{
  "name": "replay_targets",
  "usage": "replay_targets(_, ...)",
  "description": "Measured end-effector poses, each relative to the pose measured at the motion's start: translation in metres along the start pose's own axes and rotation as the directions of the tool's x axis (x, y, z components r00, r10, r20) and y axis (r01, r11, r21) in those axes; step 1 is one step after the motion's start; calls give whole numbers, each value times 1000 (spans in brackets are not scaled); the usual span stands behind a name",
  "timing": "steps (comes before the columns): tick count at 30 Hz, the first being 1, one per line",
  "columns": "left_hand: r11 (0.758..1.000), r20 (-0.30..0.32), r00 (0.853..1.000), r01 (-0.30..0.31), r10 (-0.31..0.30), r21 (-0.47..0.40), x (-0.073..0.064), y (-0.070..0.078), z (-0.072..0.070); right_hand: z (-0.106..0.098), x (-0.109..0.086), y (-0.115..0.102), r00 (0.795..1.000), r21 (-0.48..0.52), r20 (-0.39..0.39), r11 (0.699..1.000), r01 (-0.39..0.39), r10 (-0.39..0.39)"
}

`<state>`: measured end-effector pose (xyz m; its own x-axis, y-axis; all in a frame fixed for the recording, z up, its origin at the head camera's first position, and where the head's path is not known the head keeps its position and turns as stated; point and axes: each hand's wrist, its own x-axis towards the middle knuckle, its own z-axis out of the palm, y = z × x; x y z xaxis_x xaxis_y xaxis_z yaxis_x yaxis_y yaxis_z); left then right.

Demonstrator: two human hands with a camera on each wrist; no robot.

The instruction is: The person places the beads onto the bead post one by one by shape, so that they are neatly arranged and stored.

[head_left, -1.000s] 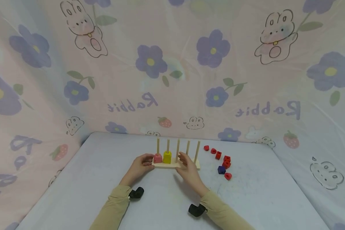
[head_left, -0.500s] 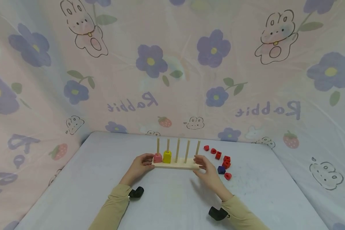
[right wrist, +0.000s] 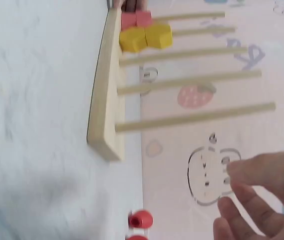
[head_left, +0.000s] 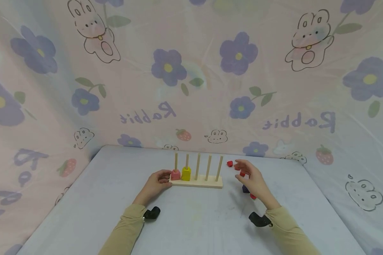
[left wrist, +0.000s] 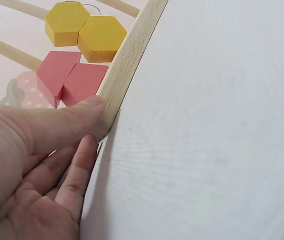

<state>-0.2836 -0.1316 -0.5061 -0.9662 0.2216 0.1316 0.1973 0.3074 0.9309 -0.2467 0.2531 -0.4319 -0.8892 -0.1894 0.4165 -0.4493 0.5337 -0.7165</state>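
A wooden peg board point(head_left: 199, 183) with several upright pegs stands on the table. Pink blocks point(left wrist: 57, 75) are stacked on its leftmost peg, and yellow hexagonal blocks point(left wrist: 102, 39) on the one beside it. The other pegs carry nothing. My left hand point(head_left: 154, 186) holds the board's left end, thumb on the near edge by the pink blocks. To the right of the board, my right hand point(head_left: 254, 181) hovers over loose blocks with fingers parted and nothing between them. It partly hides a dark blue block point(head_left: 245, 189) and several red ones, including a red block point(head_left: 253, 196) near its palm.
One small red block point(head_left: 230, 163) lies behind the board's right end, just left of the right fingertips. The white table point(head_left: 92, 198) ends at a printed cloth point(head_left: 198, 88) with rabbits and flowers, which hangs behind and at the sides.
My right hand has moved right, from the middle pegs past the board's end to the loose blocks. The left hand stays at the board's left end.
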Motion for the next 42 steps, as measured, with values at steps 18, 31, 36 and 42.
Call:
replay_targets(18,1000,3,1000,-16,16,-19,-1,0,1,-25,24,56,989,-126,145,992,-9,27)
replay_targets(31,1000,-22,1000,11,-10,8,-1,1,2,-20,32,77,978,-201,175,976,-77,113)
replay_targets(36,1000,-14,1000,11,-11,-5,-1,1,2,-20,32,79,975,-200,190,977,-76,115)
replay_targets(42,1000,-12,1000,14,-14,-8,1,-1,2,-19,33,80,974,-205,195,976,-71,112)
